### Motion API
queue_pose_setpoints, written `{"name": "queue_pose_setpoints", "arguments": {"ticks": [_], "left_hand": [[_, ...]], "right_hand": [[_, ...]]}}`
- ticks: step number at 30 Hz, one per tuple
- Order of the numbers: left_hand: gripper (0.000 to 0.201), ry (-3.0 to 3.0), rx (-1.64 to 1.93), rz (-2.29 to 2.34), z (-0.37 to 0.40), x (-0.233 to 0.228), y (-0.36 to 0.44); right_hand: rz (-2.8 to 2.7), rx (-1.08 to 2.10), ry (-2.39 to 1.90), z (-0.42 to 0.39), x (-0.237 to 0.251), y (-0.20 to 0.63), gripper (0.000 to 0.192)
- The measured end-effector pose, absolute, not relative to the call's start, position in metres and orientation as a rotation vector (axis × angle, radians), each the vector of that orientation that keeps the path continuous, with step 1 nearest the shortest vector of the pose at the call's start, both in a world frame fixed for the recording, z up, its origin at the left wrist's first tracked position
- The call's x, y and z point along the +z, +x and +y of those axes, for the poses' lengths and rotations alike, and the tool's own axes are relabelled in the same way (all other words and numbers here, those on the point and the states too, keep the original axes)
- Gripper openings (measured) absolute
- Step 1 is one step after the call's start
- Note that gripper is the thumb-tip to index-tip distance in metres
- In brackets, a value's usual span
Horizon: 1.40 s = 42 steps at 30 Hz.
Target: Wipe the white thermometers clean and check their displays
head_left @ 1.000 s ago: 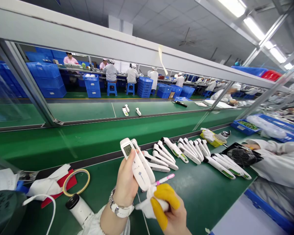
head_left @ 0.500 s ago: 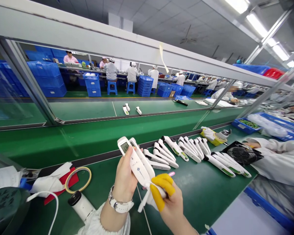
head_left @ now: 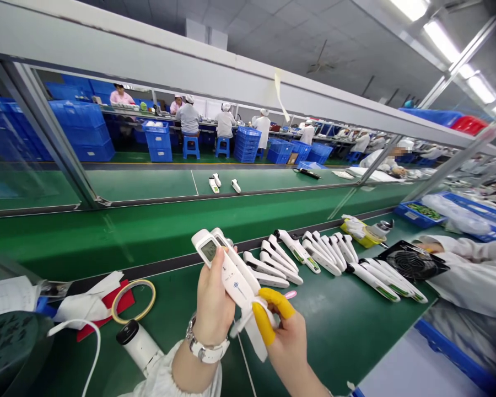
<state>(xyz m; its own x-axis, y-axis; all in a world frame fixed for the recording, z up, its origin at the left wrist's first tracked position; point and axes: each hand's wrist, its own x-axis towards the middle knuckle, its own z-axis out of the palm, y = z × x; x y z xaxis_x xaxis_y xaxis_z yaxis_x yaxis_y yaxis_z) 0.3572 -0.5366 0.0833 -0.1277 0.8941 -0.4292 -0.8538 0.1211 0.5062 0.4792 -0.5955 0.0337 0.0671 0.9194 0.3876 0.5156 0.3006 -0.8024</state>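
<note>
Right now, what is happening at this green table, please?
A person holds two white thermometers upright in the left hand. The right hand, with yellow finger covers, presses a white cloth against their lower end. More thermometers lie in rows on the green table. A tape ring and a white bottle sit to the left. A co-worker's sleeve rests at the right.

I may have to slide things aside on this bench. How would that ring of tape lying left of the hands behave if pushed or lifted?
The tape ring looks thin and hollow, so probably light. It lies flat, partly on a red pad, so a push would likely slide it rather than roll it. Stood on edge, it could well roll along the green bench.
</note>
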Motion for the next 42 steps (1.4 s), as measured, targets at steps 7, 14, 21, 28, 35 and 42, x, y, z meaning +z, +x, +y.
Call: {"name": "queue_pose_setpoints", "arguments": {"ticks": [7, 14, 21, 28, 35, 42], "left_hand": [[0.025, 0.136, 1.514, 0.784, -0.537, 0.080, 0.361], [0.028, 0.104, 1.499, 0.816, -0.533, 0.076, 0.356], [0.026, 0.098, 1.509, 0.808, -0.535, 0.081, 0.359], [0.024, 0.073, 1.474, 0.798, -0.534, 0.078, 0.359], [0.023, 0.047, 1.469, 0.810, -0.532, 0.076, 0.358], [0.023, 0.080, 1.475, 0.766, -0.540, 0.081, 0.364]], "right_hand": [[-1.502, 0.678, -1.346, -0.580, 0.022, 0.478, 0.012], [-1.275, 0.986, -1.297, -0.585, 0.026, 0.478, 0.014], [-0.901, 1.368, -1.153, -0.585, 0.033, 0.468, 0.021], [-0.767, 1.488, -1.131, -0.585, 0.029, 0.470, 0.020], [-0.888, 1.345, -1.110, -0.590, 0.034, 0.475, 0.014], [-1.078, 1.150, -1.176, -0.590, 0.033, 0.477, 0.015]]}}
